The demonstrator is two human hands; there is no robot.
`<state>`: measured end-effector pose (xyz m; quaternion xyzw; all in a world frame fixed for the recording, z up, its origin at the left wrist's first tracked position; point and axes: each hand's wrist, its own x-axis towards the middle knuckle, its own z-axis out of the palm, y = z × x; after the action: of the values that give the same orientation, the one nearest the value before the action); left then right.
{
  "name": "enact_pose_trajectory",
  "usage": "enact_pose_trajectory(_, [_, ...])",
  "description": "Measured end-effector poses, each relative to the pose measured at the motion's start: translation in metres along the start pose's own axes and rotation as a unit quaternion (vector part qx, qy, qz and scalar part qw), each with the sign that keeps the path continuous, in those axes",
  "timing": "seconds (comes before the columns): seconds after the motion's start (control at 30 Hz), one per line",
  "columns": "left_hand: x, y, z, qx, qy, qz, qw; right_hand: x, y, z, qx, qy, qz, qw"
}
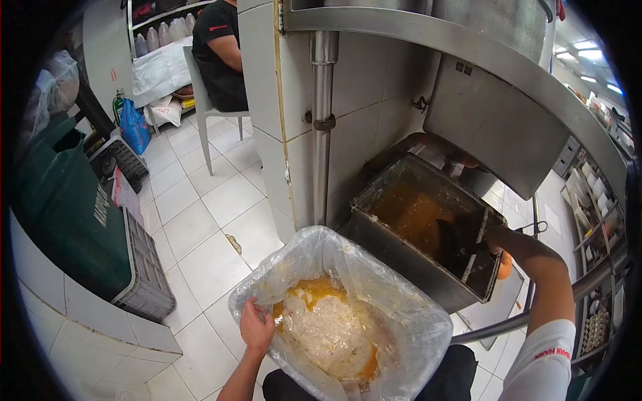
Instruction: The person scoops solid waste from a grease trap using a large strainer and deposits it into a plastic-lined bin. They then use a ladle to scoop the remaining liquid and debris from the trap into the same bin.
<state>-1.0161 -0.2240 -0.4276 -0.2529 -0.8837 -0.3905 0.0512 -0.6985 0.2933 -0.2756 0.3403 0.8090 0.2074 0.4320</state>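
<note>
A clear plastic bag (418, 314) lines a bin in front of me, with pale, lumpy waste (328, 327) and orange oily liquid inside. My left hand (257, 326) pinches the bag's left edge. To the right, a grimy metal tank (401, 250) holds murky brown liquid (414, 212). My right hand (496, 239) reaches over the tank's right end, closed, its fingers mostly hidden in shadow. Just left of it, a dark curved piece (449, 239) dips into the liquid; I cannot tell whether the hand grips it. Something orange (505, 265) shows below my right wrist.
A steel counter edge (428, 30) with a post (322, 134) stands above. A raised metal panel (495, 127) is behind the tank. At left are a green bin (73, 214) and a grey crate (148, 274). A person in black (221, 60) sits at the back.
</note>
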Motion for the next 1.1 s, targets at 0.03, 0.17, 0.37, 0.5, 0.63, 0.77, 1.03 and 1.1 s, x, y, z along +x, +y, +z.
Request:
enact_pose_trajectory(0.03, [0.000,0.001,-0.001,-0.002,0.002,0.001,1.000,0.000,0.002,0.003,-0.001,-0.006,-0.002,1.000])
enact_pose_trajectory(0.17, [0.001,0.001,-0.001,-0.012,-0.009,-0.018,1.000,-0.001,-0.001,0.007,-0.003,-0.031,-0.010,0.999])
enact_pose_trajectory(0.37, [0.000,0.002,-0.002,-0.006,-0.002,-0.014,1.000,-0.005,-0.008,-0.001,-0.006,-0.067,-0.024,0.997])
enact_pose_trajectory(0.5, [0.001,-0.001,0.000,-0.006,-0.011,-0.018,1.000,-0.002,-0.005,0.004,-0.007,-0.076,-0.033,0.997])
enact_pose_trajectory(0.63, [0.001,-0.002,0.001,0.003,-0.009,-0.014,1.000,0.003,-0.003,0.008,-0.011,-0.067,-0.043,0.997])
enact_pose_trajectory(0.77, [0.000,-0.003,0.002,-0.005,-0.016,-0.003,1.000,0.017,0.001,0.019,-0.010,-0.089,-0.047,0.995])
enact_pose_trajectory(1.03, [0.000,-0.003,0.005,-0.007,-0.001,0.012,1.000,0.009,0.004,0.010,0.077,-0.059,-0.063,0.993])
enact_pose_trajectory(1.1, [0.000,-0.003,0.005,-0.005,0.002,0.012,1.000,0.011,0.002,0.007,0.065,-0.080,-0.054,0.993])
